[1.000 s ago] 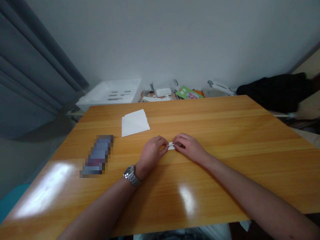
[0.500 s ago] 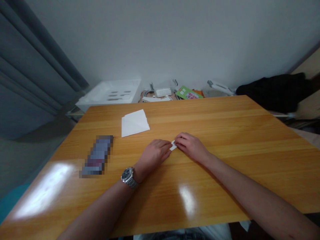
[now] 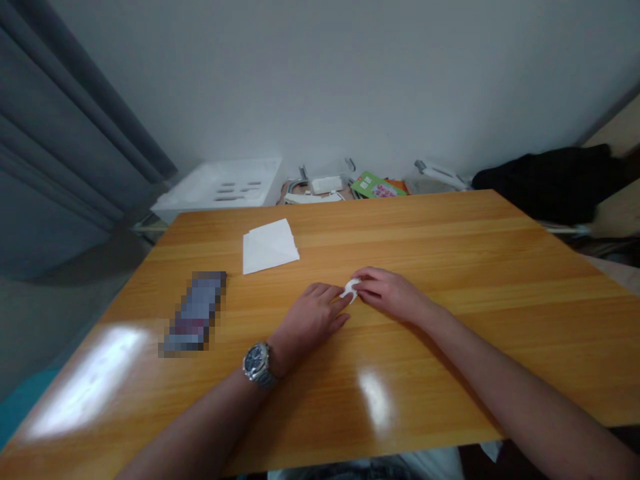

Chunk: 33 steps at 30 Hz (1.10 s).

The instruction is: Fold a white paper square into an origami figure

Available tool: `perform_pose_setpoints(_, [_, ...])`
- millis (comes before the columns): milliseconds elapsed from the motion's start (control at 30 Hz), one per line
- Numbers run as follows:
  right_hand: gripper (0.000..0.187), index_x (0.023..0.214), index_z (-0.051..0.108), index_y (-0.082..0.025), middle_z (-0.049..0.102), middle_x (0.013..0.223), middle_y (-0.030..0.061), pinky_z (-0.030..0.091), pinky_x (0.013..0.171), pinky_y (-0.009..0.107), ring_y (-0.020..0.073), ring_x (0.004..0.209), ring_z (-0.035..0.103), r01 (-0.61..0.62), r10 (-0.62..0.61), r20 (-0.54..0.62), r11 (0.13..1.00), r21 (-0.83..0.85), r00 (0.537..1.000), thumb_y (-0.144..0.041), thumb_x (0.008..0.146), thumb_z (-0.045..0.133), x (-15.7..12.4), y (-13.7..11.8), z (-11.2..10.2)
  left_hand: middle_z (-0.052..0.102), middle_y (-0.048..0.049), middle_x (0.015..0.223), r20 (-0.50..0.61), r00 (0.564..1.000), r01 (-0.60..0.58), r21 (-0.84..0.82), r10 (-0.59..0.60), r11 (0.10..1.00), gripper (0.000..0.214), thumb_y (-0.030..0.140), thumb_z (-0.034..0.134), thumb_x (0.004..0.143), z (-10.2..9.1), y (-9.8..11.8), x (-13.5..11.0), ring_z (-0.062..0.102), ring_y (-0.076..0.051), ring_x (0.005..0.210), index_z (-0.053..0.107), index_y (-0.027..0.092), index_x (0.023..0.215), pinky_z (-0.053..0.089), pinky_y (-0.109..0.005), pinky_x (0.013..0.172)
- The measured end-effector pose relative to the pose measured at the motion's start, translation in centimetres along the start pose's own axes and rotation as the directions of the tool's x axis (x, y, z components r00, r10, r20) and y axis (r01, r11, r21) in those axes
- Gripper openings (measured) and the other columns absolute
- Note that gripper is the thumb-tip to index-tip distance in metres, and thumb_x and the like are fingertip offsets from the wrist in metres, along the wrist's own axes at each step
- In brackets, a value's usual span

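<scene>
A small piece of white paper [image 3: 351, 288], bent or folded, is between my two hands near the middle of the table. My right hand [image 3: 387, 291] grips its right side between thumb and fingers. My left hand [image 3: 315, 313], with a metal wristwatch [image 3: 257, 361] on the wrist, lies palm down to the left. Its fingers are stretched out and the fingertips touch the paper's left edge, while the thumb stands apart below. The exact folds of the paper are too small to tell.
White sheets of paper [image 3: 270, 247] lie on the wooden table [image 3: 450, 247], behind my left hand. A pixelated phone-like object [image 3: 197, 310] is at the left. Beyond the far edge are a white tray [image 3: 250, 177], a green booklet [image 3: 373, 185] and black cloth [image 3: 545, 183].
My left thumb has come away from the paper and its fingers have opened out. The right hand has shifted slightly right, and the paper now looks more curled.
</scene>
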State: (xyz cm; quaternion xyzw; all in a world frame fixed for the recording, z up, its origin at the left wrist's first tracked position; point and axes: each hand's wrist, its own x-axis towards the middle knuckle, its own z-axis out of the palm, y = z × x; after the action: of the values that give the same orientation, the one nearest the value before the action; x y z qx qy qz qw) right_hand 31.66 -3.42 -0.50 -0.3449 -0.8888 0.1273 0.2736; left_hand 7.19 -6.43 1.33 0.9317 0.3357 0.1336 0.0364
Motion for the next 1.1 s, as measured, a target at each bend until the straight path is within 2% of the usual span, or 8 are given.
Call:
perform_pose_setpoints(167, [0.023, 0.114, 0.076, -0.028, 0.067, 0.130, 0.0112, 0.054, 0.100, 0.048, 0.0277, 0.117, 0.064, -0.010, 0.012, 0.015, 0.997, -0.076, 1.000, -0.024, 0.095, 0.063, -0.2, 0.1, -0.6, 0.064, -0.0106, 0.122, 0.013, 1.000, 0.005, 0.012, -0.005, 1.000, 0.041, 0.032, 0.058, 0.098, -0.3, 0.5, 0.2, 0.058, -0.028, 0.113, 0.054, 0.022, 0.137, 0.045, -0.046, 0.101])
perform_pose_setpoints(333, [0.029, 0.126, 0.071, -0.030, 0.060, 0.142, 0.0108, 0.049, 0.107, 0.052, 0.0297, 0.129, 0.058, -0.025, 0.033, 0.071, 0.993, -0.119, 0.997, -0.031, 0.099, 0.060, -0.4, 0.2, -0.8, 0.058, -0.0107, 0.137, 0.000, 1.000, -0.010, 0.036, 0.010, 0.999, 0.045, 0.030, 0.060, 0.096, -0.1, 0.6, 0.2, 0.051, -0.029, 0.127, 0.051, 0.021, 0.140, 0.037, -0.045, 0.113])
perform_pose_setpoints(467, [0.029, 0.126, 0.070, -0.031, 0.060, 0.143, 0.0097, 0.048, 0.108, 0.053, 0.0292, 0.131, 0.057, -0.039, 0.048, 0.087, 0.994, -0.102, 0.995, -0.032, 0.099, 0.059, -0.4, 0.2, -0.9, 0.058, -0.0116, 0.138, 0.013, 1.000, 0.000, -0.001, 0.000, 1.000, 0.050, 0.036, 0.059, 0.097, 0.0, 0.5, 0.0, 0.052, -0.028, 0.127, 0.048, 0.020, 0.143, 0.038, -0.045, 0.112])
perform_pose_setpoints(633, [0.032, 0.129, 0.069, -0.027, 0.058, 0.145, 0.0127, 0.047, 0.109, 0.055, 0.0316, 0.132, 0.056, -0.040, 0.052, 0.134, 0.995, -0.091, 0.990, -0.033, 0.100, 0.057, -0.4, 0.0, -1.2, 0.056, -0.0113, 0.141, 0.038, 0.999, 0.015, -0.005, -0.015, 1.000, 0.053, 0.040, 0.058, 0.098, -0.2, 0.6, -0.2, 0.051, -0.028, 0.129, 0.046, 0.022, 0.146, 0.036, -0.047, 0.113])
perform_pose_setpoints(833, [0.040, 0.139, 0.061, -0.023, 0.052, 0.150, 0.0144, 0.044, 0.113, 0.050, 0.0299, 0.137, 0.051, -0.036, 0.062, 0.199, 0.991, -0.131, 0.978, -0.036, 0.102, 0.052, -0.6, 0.0, -1.4, 0.055, -0.0091, 0.144, 0.053, 0.997, 0.047, 0.028, -0.048, 0.999, 0.052, 0.043, 0.056, 0.098, -0.1, 1.0, -0.2, 0.050, -0.029, 0.131, 0.046, 0.027, 0.146, 0.031, -0.051, 0.115])
perform_pose_setpoints(1000, [0.052, 0.150, 0.048, -0.031, 0.042, 0.159, 0.0105, 0.038, 0.117, 0.052, 0.0302, 0.144, 0.042, -0.022, 0.071, 0.251, 0.981, -0.193, 0.965, -0.046, 0.101, 0.052, -0.7, -0.1, -1.2, 0.053, -0.0072, 0.147, 0.076, 0.995, 0.062, 0.061, -0.067, 0.996, 0.051, 0.043, 0.053, 0.100, -0.1, 1.1, -0.4, 0.048, -0.027, 0.133, 0.045, 0.027, 0.147, 0.029, -0.048, 0.118])
perform_pose_setpoints(1100, [0.053, 0.152, 0.045, -0.033, 0.037, 0.161, 0.0079, 0.034, 0.119, 0.053, 0.0301, 0.148, 0.036, -0.034, 0.090, 0.257, 0.976, -0.213, 0.962, -0.049, 0.102, 0.049, -0.9, -0.1, -0.9, 0.053, -0.0074, 0.148, 0.082, 0.995, 0.058, 0.072, -0.064, 0.996, 0.051, 0.043, 0.051, 0.101, 0.0, 1.2, -0.5, 0.047, -0.027, 0.134, 0.044, 0.026, 0.148, 0.028, -0.048, 0.119])
